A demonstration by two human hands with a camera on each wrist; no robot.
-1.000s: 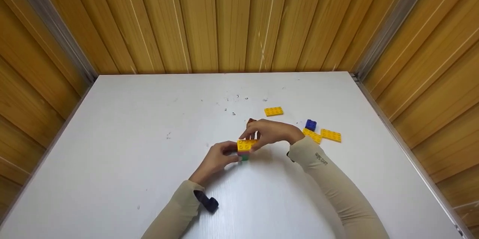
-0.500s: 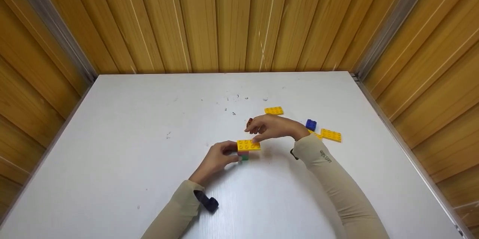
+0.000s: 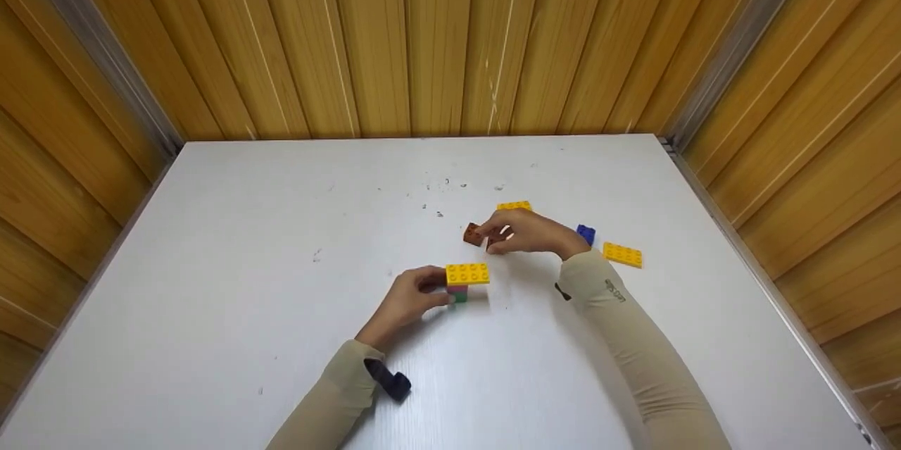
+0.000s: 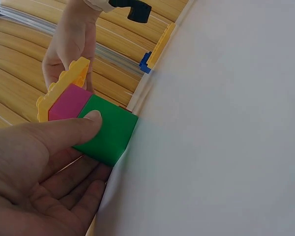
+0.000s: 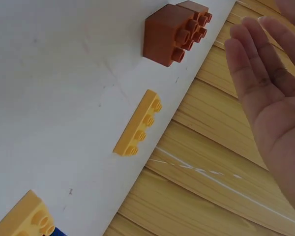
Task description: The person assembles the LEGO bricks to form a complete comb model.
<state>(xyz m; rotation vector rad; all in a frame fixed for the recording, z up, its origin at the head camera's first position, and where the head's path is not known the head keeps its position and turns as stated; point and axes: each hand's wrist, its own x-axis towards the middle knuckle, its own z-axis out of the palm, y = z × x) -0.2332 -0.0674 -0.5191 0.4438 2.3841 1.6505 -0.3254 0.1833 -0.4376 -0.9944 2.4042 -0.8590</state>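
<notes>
Steadying a small stack: L hand (image 3: 405,297) low on it, R hand (image 3: 531,232) at the brown bricks.
Stack (1 pc., upright on worktop (image 3: 281,309)): green brick (image 4: 113,130) at base, pink brick (image 4: 70,102) mid., yellow top plate (image 3: 467,273) overhanging to the right. L fingers curled round green, thumb on near face; prob. held low to stop the lopsided top tipping it, studs left uncovered. R fingers parted, nothing seen held (contact w/ bricks unclear); gap likely set to straddle the nearer brown brick (image 5: 162,37), its twin (image 5: 192,7) just beyond. Loose stock, prob. spread for easy reach: far yellow plate (image 3: 514,205), right yellow plate (image 3: 623,255), blue brick (image 3: 586,233) near the latter.
</notes>
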